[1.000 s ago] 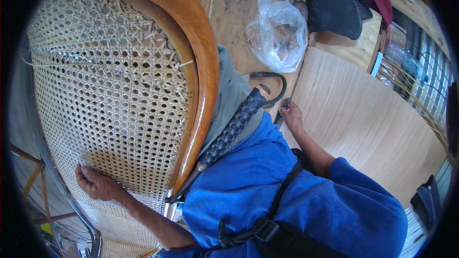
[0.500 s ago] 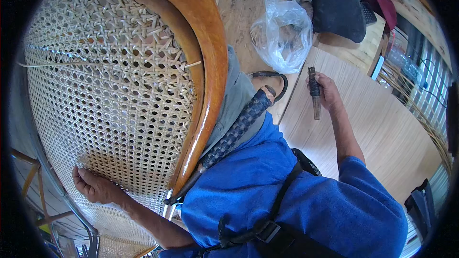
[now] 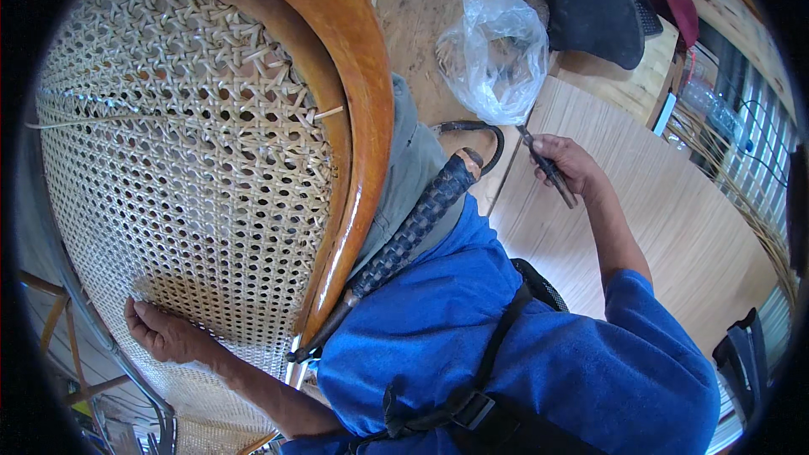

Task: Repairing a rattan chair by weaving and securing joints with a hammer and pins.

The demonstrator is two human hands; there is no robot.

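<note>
A curved, varnished wooden frame (image 3: 368, 76) with a woven cane panel (image 3: 194, 194) stands at my left. Against the lower part of the weave is my left hand (image 3: 168, 333), its fingers curled closed; whether anything is pinched in them is hidden. Out to the right, over a pale wood-grain board, my right hand (image 3: 573, 167) grips a short tool with a dark-wrapped handle (image 3: 549, 170). Its thin dark end points up and away, its blunt end toward me. A loose cane end (image 3: 330, 112) pokes out of the panel's edge onto the frame.
Across my lap lies a long handle wrapped in dark checkered strips (image 3: 415, 232). Beyond the board (image 3: 649, 211) sit a clear plastic bag (image 3: 499, 59) and a black cloth-like item (image 3: 597, 8). Cane lengths (image 3: 754, 227) and a clear bottle (image 3: 712, 105) are at the far right.
My right hand has turned the tool, so that it slants with its thin end toward the upper left. My left hand stays nearly in place at the weave.
</note>
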